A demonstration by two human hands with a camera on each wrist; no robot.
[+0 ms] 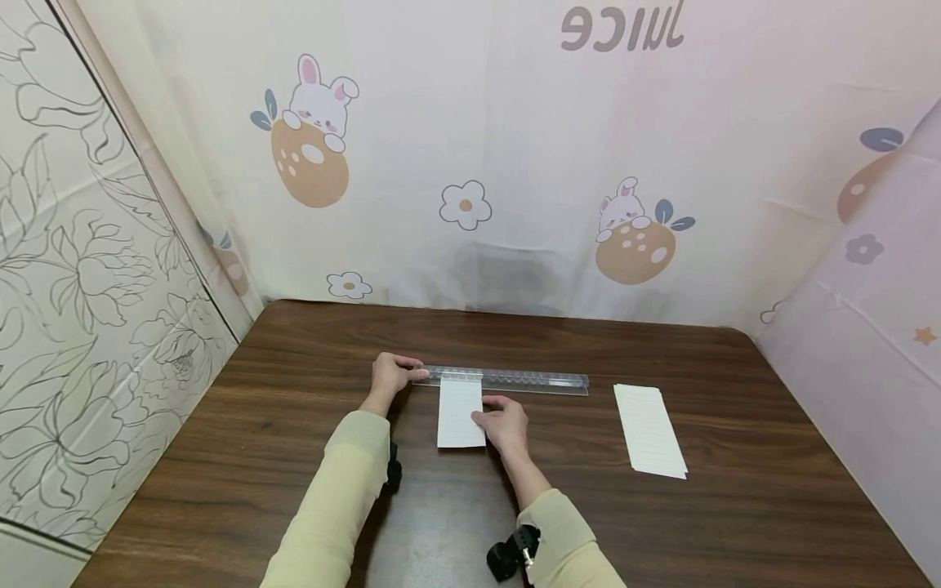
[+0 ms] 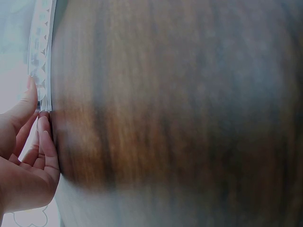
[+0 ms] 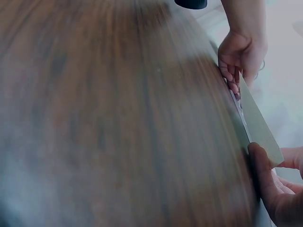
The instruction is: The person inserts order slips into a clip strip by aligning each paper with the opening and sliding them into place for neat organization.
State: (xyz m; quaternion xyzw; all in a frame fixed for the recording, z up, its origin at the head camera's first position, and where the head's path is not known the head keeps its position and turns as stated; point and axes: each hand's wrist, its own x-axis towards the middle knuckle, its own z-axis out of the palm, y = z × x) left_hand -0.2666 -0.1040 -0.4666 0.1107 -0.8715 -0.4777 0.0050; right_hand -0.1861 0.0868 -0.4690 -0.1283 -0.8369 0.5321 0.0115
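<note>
A long clear plastic strip (image 1: 537, 382) with a row of notches lies across the far part of the table. My left hand (image 1: 390, 377) pinches its left end; the left wrist view shows the thumb on one side of the strip (image 2: 41, 52) and fingers at the other. A white lined paper slip (image 1: 457, 416) has its far edge at the strip, left of the middle. Its near end looks slightly raised off the table. With thumb and fingers, my right hand (image 1: 506, 425) pinches the slip's right edge. In the right wrist view the slip (image 3: 258, 125) stands tilted between both hands.
On the right of the brown wooden table (image 1: 294, 490) lies a small stack of white lined paper slips (image 1: 650, 433), slightly fanned. A printed curtain (image 1: 529, 163) hangs behind the table's far edge. A flower-patterned panel (image 1: 103, 269) stands at the left.
</note>
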